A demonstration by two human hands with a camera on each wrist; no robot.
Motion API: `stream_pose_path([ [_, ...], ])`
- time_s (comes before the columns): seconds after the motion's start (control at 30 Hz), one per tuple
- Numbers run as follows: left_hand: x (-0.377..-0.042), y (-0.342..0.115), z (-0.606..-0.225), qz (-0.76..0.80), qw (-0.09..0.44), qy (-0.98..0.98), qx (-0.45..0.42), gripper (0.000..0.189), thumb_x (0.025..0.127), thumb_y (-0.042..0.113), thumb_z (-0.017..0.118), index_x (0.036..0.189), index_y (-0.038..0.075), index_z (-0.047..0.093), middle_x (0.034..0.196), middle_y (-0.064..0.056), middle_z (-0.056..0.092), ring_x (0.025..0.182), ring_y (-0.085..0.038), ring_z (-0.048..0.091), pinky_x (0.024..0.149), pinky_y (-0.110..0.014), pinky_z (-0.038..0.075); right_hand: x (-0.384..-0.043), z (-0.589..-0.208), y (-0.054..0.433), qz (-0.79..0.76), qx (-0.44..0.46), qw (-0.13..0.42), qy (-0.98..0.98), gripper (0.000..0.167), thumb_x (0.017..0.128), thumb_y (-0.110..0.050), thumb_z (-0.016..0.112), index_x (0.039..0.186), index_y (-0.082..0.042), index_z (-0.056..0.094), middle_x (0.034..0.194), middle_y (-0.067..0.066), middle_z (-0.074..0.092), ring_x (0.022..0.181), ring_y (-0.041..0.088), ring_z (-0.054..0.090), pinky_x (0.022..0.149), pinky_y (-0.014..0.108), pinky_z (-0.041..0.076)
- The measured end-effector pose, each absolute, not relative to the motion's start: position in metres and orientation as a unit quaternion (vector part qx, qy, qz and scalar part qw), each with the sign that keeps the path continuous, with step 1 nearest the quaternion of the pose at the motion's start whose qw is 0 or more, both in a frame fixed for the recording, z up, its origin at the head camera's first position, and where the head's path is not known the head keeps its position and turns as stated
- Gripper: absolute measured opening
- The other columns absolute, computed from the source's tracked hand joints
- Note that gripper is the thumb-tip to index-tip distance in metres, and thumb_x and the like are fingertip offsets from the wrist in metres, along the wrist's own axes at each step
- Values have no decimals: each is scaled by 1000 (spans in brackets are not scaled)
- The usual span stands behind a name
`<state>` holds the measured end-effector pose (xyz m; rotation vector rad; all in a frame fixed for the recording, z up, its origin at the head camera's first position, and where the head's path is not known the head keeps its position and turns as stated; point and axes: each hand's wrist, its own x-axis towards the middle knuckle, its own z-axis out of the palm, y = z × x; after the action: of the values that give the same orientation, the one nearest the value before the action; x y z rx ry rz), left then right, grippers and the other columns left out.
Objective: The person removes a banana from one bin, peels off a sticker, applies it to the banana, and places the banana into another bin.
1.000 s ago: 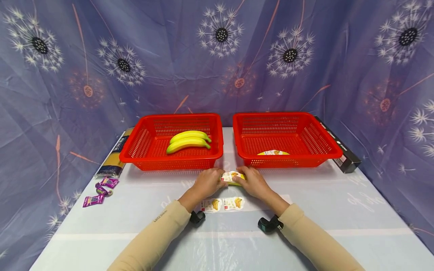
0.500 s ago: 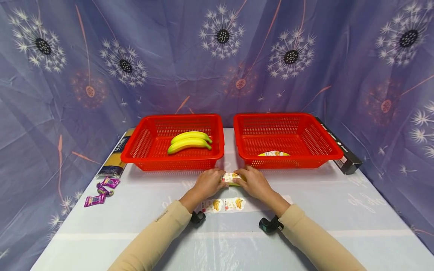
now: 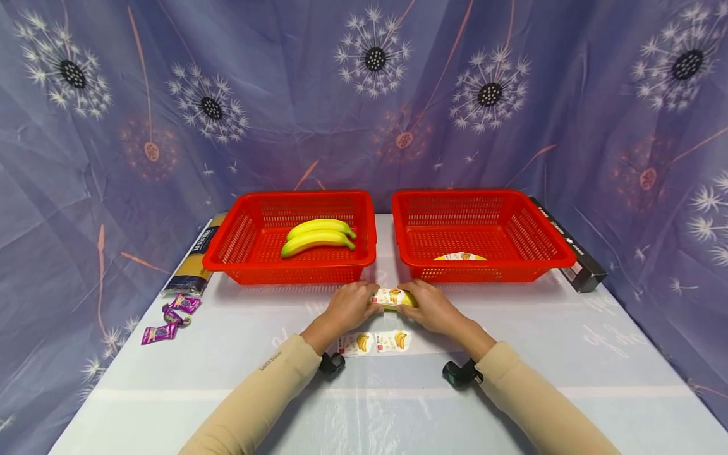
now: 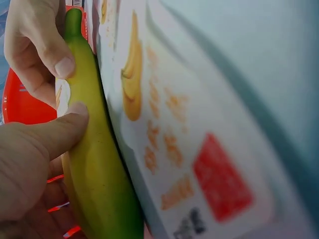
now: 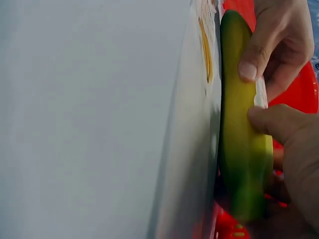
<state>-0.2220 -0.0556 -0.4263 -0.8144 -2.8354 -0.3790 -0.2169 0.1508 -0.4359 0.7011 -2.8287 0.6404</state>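
Both hands hold a banana (image 4: 102, 164) low over the table, just in front of the baskets. A white label (image 3: 388, 296) with a banana picture lies on its upper side. The left hand (image 3: 349, 308) grips the left part, its thumb on the near side. At the other end is the right hand (image 3: 435, 308), with its thumb (image 5: 274, 122) pressed near the label's edge. Parts of both hands' fingers are hidden behind the fruit. Nearer the person, a strip of backing paper (image 3: 423, 344) carries two banana stickers (image 3: 393, 341).
Two bananas (image 3: 318, 241) lie in the left red basket (image 3: 296, 274). The right red basket (image 3: 483, 272) contains a labelled banana (image 3: 459, 257), partly hidden by the rim. Purple-wrapped candies (image 3: 159, 333) and a gold-and-black packet (image 3: 190, 265) lie left; a black box (image 3: 582, 272) lies right.
My right hand has shifted slightly right along the banana, and more of the label and yellow skin shows between the hands. The left hand stays nearly still.
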Motion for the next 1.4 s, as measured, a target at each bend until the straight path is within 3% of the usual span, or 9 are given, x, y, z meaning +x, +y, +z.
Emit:
stream_pose_path([
  [0.2,-223,-56,-424,-134,56,-948,-284,48,84,32,69,128,16,58,109,-9,66,95,-25,64,79,-41,52,-218,-436,148,217,217,71,-949,42,82,-31,70,115,-6,63,96,8,62,84,19,56,73,39,44],
  [0.37,-224,-58,-424,-144,47,-944,-292,46,87,31,67,130,19,57,109,-10,65,94,-25,62,78,-41,52,-219,-435,145,221,209,65,-950,40,83,-30,70,113,-6,62,99,8,62,89,22,59,78,44,46],
  [0.6,-221,-68,-421,-210,-8,-947,-245,45,86,27,68,127,11,56,124,-10,61,115,-27,57,95,-46,46,-216,-435,144,233,200,58,-950,39,81,-30,72,112,-8,61,101,6,61,90,21,57,82,45,44],
  [0.73,-217,-82,-419,-252,-29,-945,-206,41,84,22,70,121,11,58,124,-8,62,114,-26,56,99,-45,43,-215,-437,143,245,198,61,-947,38,81,-29,72,110,-9,60,101,5,60,94,22,57,85,46,44],
  [0.93,-210,-94,-420,-298,-19,-938,-176,36,81,16,71,116,9,61,114,-8,65,105,-24,58,98,-44,43,-215,-439,146,264,194,60,-943,37,80,-27,73,110,-10,59,102,6,60,99,25,57,89,47,43],
  [1.1,-208,-94,-423,-297,5,-936,-188,32,81,14,72,110,9,62,107,-8,66,99,-24,59,93,-43,45,-215,-443,151,292,193,44,-936,44,81,-29,73,118,-10,58,109,6,60,104,24,56,93,46,42],
  [1.27,-206,-93,-424,-300,4,-935,-190,32,81,15,72,110,9,61,107,-9,65,100,-25,58,95,-43,45,-209,-444,171,386,163,16,-908,49,83,-29,71,125,-8,56,117,8,60,103,21,56,89,38,45],
  [1.4,-205,-94,-424,-294,4,-937,-189,32,81,16,72,110,9,59,109,-9,65,101,-25,58,96,-43,44,-204,-440,200,464,113,21,-878,48,87,-29,66,124,-1,55,114,15,63,98,24,61,83,30,50],
])
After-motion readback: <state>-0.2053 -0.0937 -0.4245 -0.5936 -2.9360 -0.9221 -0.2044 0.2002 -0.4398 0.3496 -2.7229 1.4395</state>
